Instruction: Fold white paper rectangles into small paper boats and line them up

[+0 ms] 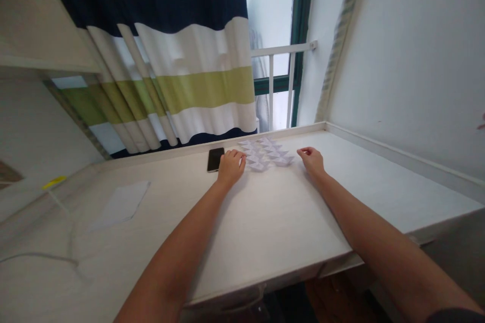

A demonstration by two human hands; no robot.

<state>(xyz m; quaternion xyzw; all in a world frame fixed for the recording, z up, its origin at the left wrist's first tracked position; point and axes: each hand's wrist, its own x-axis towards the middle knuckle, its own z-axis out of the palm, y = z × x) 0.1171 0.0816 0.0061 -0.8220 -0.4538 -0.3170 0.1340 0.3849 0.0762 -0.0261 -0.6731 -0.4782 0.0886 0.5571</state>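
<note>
White folded paper pieces stand in zigzag rows near the back edge of the desk. My left hand is at their left side, its fingers curled and its thumb close to the nearest folds. Whether anything sits between those fingertips is hard to make out. To the right of the rows, my right hand rests low over the desk with thumb and fingers drawn together. A small gap separates it from the paper, and nothing shows in its grip. A dark phone lies just left of my left hand.
The white desk has a raised rim along the back and right. White paper lies on the left, with a cable and a yellow item farther out. A striped curtain and a white railing stand behind.
</note>
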